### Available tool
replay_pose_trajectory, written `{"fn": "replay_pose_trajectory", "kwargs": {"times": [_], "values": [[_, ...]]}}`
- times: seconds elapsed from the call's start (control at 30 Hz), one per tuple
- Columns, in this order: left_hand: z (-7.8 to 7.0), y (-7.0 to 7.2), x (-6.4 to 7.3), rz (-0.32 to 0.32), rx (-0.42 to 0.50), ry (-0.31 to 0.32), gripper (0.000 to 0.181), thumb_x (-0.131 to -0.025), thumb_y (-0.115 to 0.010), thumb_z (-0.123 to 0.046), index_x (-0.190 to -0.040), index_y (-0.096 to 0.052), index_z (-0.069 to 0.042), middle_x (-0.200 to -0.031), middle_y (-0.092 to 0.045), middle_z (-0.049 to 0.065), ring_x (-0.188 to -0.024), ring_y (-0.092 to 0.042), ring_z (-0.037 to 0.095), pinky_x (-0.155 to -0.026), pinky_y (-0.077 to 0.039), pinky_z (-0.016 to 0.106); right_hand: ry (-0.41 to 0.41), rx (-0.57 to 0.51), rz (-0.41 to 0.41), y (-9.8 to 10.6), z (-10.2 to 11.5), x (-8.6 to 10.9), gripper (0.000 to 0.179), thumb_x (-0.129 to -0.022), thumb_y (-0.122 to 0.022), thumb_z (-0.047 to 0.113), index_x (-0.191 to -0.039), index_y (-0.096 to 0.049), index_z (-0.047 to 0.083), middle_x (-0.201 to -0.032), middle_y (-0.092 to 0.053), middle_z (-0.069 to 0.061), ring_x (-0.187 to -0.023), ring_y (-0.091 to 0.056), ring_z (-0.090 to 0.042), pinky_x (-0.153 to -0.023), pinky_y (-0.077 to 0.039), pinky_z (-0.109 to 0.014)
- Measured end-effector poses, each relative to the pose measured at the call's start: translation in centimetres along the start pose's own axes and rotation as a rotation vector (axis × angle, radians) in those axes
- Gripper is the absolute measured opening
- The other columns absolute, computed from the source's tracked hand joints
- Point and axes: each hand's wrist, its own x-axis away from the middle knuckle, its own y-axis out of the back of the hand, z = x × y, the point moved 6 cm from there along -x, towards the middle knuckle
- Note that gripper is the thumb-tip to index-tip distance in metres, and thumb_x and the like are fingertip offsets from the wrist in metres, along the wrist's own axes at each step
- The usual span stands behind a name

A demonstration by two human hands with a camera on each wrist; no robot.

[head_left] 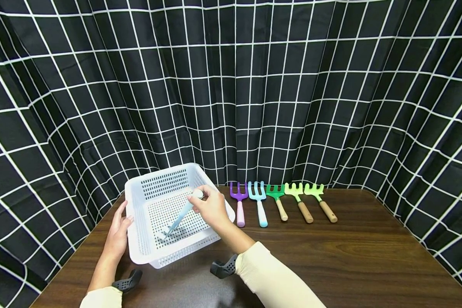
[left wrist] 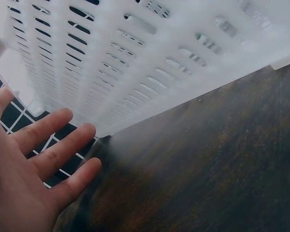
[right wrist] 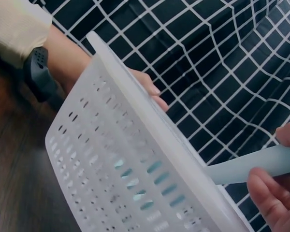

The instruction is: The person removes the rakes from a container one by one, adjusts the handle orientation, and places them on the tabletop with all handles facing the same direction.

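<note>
A white perforated plastic basket point(head_left: 140, 252) stands on the table, close to my left hand point(head_left: 119, 233). That hand is at the basket's left side, thumb at the rim; the left wrist view shows its fingers point(left wrist: 53, 157) spread and fairly straight beside the outer wall. My right hand point(head_left: 211, 207) pinches the handle end of a light-blue garden hand fork point(head_left: 182, 214) over the basket. The fork slants with its tines low inside; whether they touch the bottom I cannot tell. In the right wrist view the handle point(right wrist: 241, 166) crosses above the rim.
To the basket's right, several hand forks lie in a row: purple-and-pink point(head_left: 240, 205), light blue point(head_left: 260, 209), green point(head_left: 279, 203), and lime-green ones with wooden handles point(head_left: 302, 205). A black gridded curtain point(head_left: 254, 107) surrounds the dark wooden table point(head_left: 350, 256).
</note>
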Motion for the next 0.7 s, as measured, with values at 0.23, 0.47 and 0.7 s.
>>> {"fn": "replay_pose_trajectory", "kwargs": {"times": [0.23,0.47,0.7], "values": [[0.0,0.0,-0.1,0.002,0.009,0.001,0.057,-0.106,-0.033,-0.021,-0.156,-0.01,-0.008,-0.122,-0.048,0.031,-0.085,-0.058,0.001,-0.067,-0.048,0.022,0.048,-0.002,-0.014,2.2,0.2,0.2,0.012,-0.084,-0.074,0.008,-0.091,-0.067,0.001,-0.068,-0.066,-0.004,-0.056,-0.065,-0.029,-0.054,-0.054,-0.032],[0.0,0.1,-0.1,-0.002,0.003,-0.003,0.056,-0.106,-0.032,-0.022,-0.156,-0.011,-0.009,-0.12,-0.05,0.029,-0.084,-0.059,0.002,-0.067,-0.049,0.023,0.054,-0.011,-0.024,4.2,-0.1,0.5,0.018,-0.085,-0.074,0.009,-0.097,-0.066,-0.003,-0.076,-0.068,-0.009,-0.059,-0.066,-0.031,-0.056,-0.055,-0.039],[0.0,0.1,0.1,0.004,0.002,0.017,0.056,-0.106,-0.032,-0.025,-0.156,-0.011,-0.011,-0.121,-0.049,0.029,-0.086,-0.059,0.002,-0.067,-0.049,0.024,0.074,-0.047,-0.038,6.6,1.0,1.6,0.019,-0.086,-0.071,0.002,-0.099,-0.065,-0.01,-0.077,-0.066,-0.013,-0.066,-0.063,-0.047,-0.059,-0.054,-0.043]]}}
